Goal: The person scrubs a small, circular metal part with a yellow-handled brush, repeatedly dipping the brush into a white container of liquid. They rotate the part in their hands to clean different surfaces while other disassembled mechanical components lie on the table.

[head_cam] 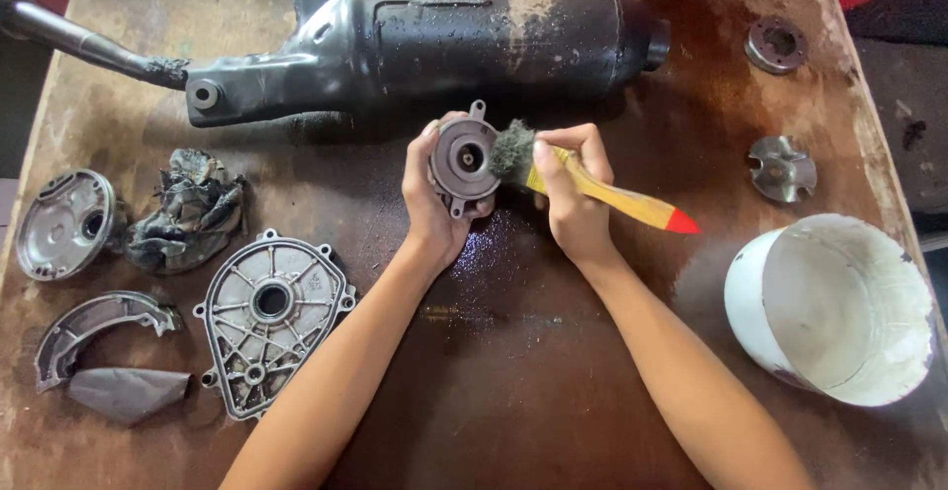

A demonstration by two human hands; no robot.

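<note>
Right now both hands meet over the middle of the wet, dark brown wooden table. The left hand is clamped around a small round grey metal housing with bolt ears, fingers wrapped behind it and thumb at its lower rim, holding it up on edge with its open face turned toward the brush. The right hand is pinched tight on a yellow wooden-handled paintbrush with a red tip; its grimy grey bristles press against the housing's right edge, just beside the left fingertips. The red end of the handle sticks out past the right wrist.

Just beyond the knuckles of both hands lies a long black, soot-stained exhaust muffler, stretching across the far side of the table. Well off to the left of the left hand sit a crumpled dirty rag, a round silvery metal cover plate, a ribbed grey engine side cover and a curved grey brake shoe. To the right of the right hand, apart from it, rests a white plastic bucket lying on its side, with a small star-shaped metal piece and a dark round metal ring farther out.
</note>
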